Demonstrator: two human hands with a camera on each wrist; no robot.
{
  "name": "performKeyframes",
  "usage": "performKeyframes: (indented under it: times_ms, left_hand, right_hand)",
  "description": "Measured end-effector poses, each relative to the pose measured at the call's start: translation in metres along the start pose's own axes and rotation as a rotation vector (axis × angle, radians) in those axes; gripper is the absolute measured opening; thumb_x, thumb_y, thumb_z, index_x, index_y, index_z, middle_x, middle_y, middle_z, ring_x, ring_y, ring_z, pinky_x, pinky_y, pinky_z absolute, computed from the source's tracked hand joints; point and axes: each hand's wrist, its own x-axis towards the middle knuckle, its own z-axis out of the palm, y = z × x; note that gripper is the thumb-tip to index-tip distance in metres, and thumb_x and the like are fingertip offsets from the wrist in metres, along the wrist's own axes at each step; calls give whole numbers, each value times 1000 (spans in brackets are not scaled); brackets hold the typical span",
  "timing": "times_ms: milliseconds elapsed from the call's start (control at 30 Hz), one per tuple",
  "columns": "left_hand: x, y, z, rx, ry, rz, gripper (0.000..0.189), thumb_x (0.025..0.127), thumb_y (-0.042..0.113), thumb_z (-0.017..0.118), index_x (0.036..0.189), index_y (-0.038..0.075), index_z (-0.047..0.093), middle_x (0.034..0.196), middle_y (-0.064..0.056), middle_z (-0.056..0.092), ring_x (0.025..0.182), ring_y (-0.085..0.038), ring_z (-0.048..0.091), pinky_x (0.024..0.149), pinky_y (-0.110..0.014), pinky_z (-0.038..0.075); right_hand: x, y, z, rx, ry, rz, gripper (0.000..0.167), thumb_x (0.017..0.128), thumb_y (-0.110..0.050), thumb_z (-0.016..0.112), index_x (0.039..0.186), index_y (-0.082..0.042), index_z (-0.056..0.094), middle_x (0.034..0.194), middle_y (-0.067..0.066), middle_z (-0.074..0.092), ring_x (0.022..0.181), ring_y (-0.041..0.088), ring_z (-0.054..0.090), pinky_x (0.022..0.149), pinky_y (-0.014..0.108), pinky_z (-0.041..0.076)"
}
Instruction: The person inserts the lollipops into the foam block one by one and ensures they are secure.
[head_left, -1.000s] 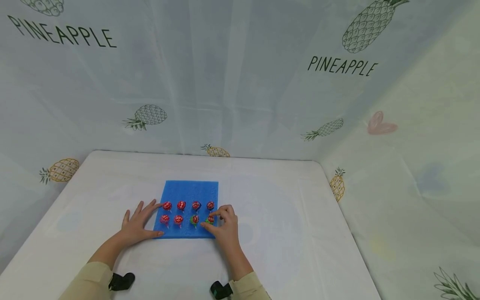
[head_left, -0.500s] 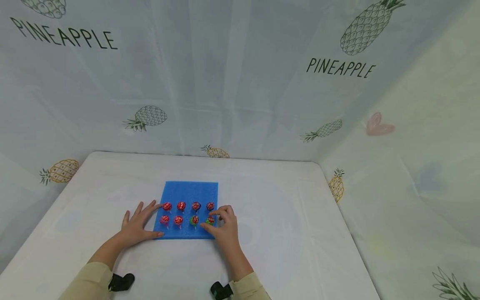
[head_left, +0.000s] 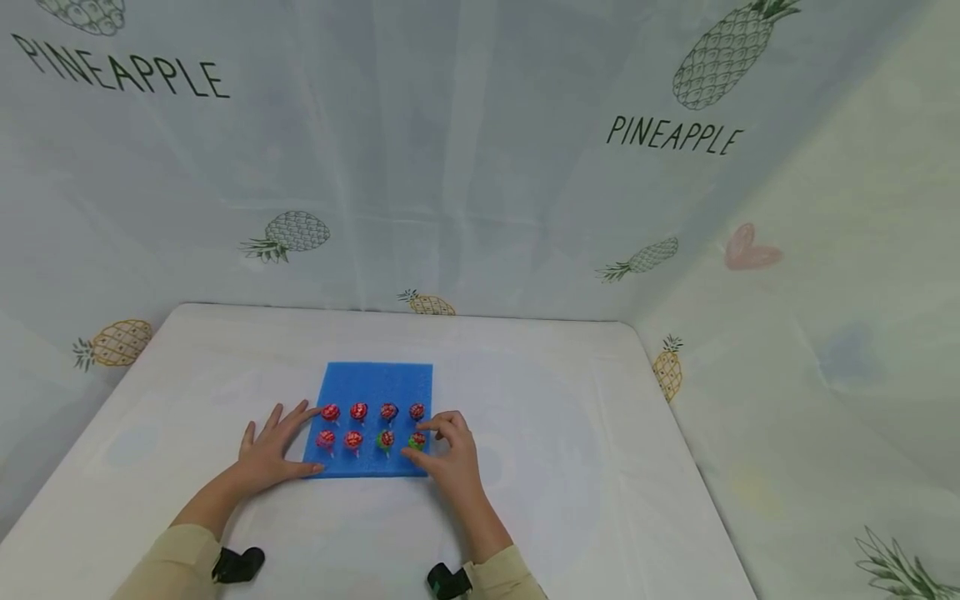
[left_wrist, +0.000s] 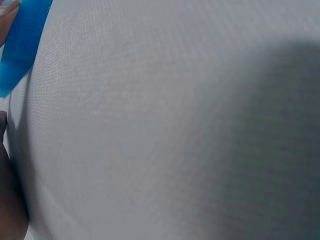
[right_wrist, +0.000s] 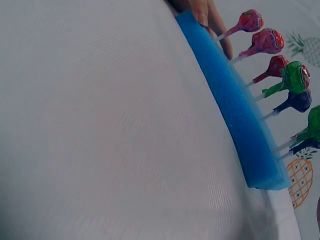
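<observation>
A blue foam block (head_left: pixel 378 379) lies on the white table, with several wrapped lollipops (head_left: pixel 358 412) upright in two rows on their sticks. Fingers spread, my left hand (head_left: pixel 266 454) rests at the block's left side, its thumb on the front left corner and index fingertip by the back-row lollipop. My right hand (head_left: pixel 453 458) is at the block's right edge. Its parted thumb and forefinger stand either side of the front right green-and-red lollipop (head_left: pixel 417 440). In the right wrist view, white sticks under a green lollipop (right_wrist: pixel 295 79) and its neighbours enter the foam; most of the right hand is outside that view.
White cloth covers the table (head_left: pixel 570 400). Behind it hangs a pale curtain (head_left: pixel 480 167) printed with pineapples. Black wrist devices (head_left: pixel 238 565) are strapped at both sleeves. The foam's back part carries no lollipops.
The head view has shifted slightly. Both hands, the foam block and the lollipops keep almost the same places relative to each other.
</observation>
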Motion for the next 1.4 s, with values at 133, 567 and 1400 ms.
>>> performKeyframes:
  times_ms: [133, 567, 1400]
  left_hand:
    - [-1, 2, -1, -5, 1, 5, 97, 70, 49, 82, 148, 17, 34, 155, -28, 19, 139, -56, -2, 99, -75, -16]
    - [-4, -3, -3, 38, 12, 21, 98, 73, 52, 79, 150, 14, 31, 154, -29, 21, 139, -57, 0, 99, -75, -15]
    - [-12, -1, -25, 318, 22, 64, 97, 64, 63, 79, 138, 8, 48, 146, -30, 36, 131, -58, 26, 96, -80, 15]
  right_hand:
    - [0, 1, -2, 16, -7, -23, 31, 76, -16, 85, 102, -5, 72, 104, 2, 57, 94, 35, 54, 81, 46, 48]
    - [1, 2, -16, -159, -124, -186, 38, 75, -22, 87, 108, -13, 71, 115, 2, 62, 111, 16, 55, 93, 37, 48]
    - [34, -14, -78, -847, -398, -341, 58, 81, -50, 76, 131, -25, 62, 146, -1, 47, 136, 23, 38, 112, 60, 20]
